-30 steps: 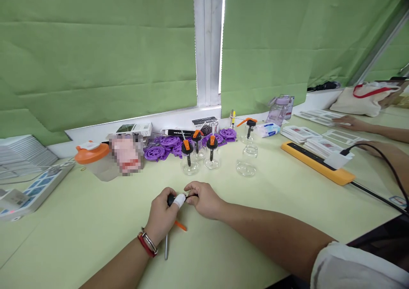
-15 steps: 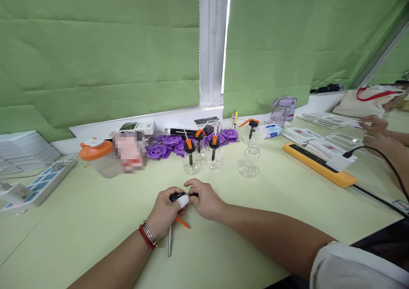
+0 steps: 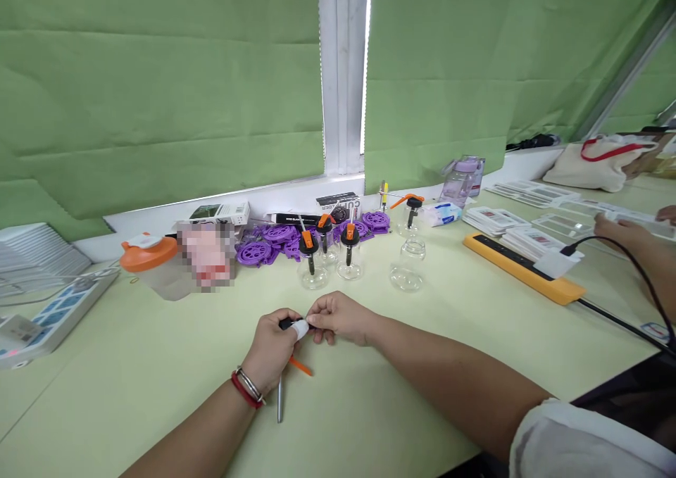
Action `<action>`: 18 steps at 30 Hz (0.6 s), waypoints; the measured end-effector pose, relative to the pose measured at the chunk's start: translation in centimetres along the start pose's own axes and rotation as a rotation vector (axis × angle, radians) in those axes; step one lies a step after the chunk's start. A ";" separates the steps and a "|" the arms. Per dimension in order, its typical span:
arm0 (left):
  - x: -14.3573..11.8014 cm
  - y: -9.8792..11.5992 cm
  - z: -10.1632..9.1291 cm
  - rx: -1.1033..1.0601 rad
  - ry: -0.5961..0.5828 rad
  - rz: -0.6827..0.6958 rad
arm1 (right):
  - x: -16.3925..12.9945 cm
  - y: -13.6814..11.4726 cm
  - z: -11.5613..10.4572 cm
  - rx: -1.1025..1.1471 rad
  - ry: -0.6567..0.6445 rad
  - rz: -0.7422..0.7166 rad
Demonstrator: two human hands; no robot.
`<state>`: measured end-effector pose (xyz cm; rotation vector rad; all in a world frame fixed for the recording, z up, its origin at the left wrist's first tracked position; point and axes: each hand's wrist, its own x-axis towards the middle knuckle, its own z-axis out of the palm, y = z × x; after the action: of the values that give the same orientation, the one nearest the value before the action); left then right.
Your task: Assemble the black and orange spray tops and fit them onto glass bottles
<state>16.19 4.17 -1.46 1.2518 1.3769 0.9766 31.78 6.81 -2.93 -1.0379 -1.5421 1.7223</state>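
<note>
My left hand (image 3: 272, 344), its thumb wrapped in white, is closed round a black part (image 3: 286, 322) with a thin metal rod. An orange strip (image 3: 301, 367) and a silver rod (image 3: 279, 400) stick out below that hand; whether they join the black part is hidden. My right hand (image 3: 338, 317) pinches at the right end of the black part, its fingertips against my left thumb. Beyond the hands stand glass jars (image 3: 313, 275) with black lids, orange pieces and black stems inside. An open glass jar (image 3: 406, 274) without a lid stands to their right.
Purple plastic wheel-shaped parts (image 3: 255, 253) lie behind the jars. On the left are an orange-lidded cup (image 3: 151, 253) and a white power strip (image 3: 63, 316). An orange power strip (image 3: 522, 270) and a co-worker's hand (image 3: 628, 235) are on the right.
My right hand has gone from raised, spread fingers to a closer pinch at the black part's end. The view has shifted slightly. The co-worker's hands have moved.
</note>
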 end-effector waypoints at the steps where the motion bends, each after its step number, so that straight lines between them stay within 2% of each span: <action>1: 0.1 0.0 0.0 0.008 -0.003 0.004 | 0.0 -0.1 0.0 0.009 0.023 0.010; 6: 0.3 0.1 0.1 0.019 0.002 -0.023 | 0.2 -0.3 0.4 0.016 0.114 0.019; 11: 0.3 0.1 0.0 0.018 0.010 -0.029 | 0.3 -0.2 0.3 0.076 0.085 0.017; 18: 0.2 0.4 0.0 0.013 0.007 -0.039 | 0.3 0.0 0.7 0.051 0.138 -0.017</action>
<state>16.30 4.42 -1.10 1.2277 1.4103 0.9477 31.07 6.72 -2.92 -1.0903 -1.4100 1.6345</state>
